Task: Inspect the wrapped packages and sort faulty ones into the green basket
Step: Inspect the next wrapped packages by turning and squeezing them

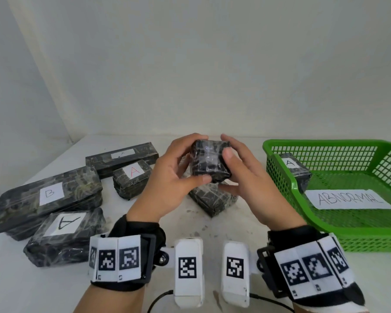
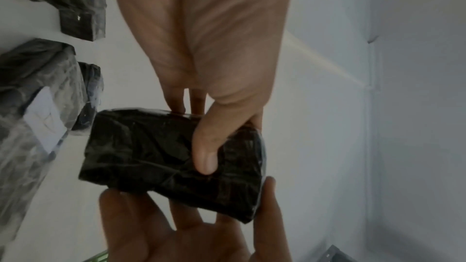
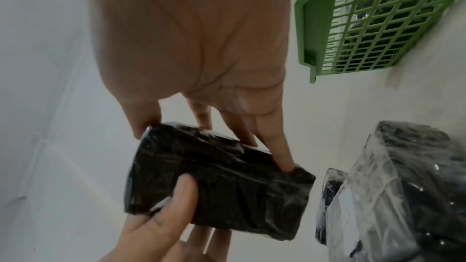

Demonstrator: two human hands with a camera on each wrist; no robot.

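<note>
While both hands hold it above the white table [image 1: 145,222], the small black wrapped package [image 1: 210,163] sits between the left hand [image 1: 167,177] and the right hand [image 1: 248,177], clear of the surface. No label shows on its visible faces.

Left hand: the thumb [image 2: 205,146] presses flat on the near face; the other fingers curl behind the package. Right hand: the thumb [image 1: 228,155] presses on the upper right edge, and the fingers [image 3: 279,146] curl round the far side, slightly spread.

Directly below the held item, a second wrapped package [image 1: 212,199] lies on the table.

To the right stands the green basket [image 1: 287,181]. It contains one wrapped package marked "A" [image 1: 296,172] and a paper sheet reading "ABNORMAL" [image 1: 350,198].

To the left lie four more wrapped packages: a large one labelled "B" [image 1: 50,195], a long one at the rear [image 1: 122,159], one with a red "A" [image 1: 132,177], and one nearest with a black "A" [image 1: 66,231].
</note>
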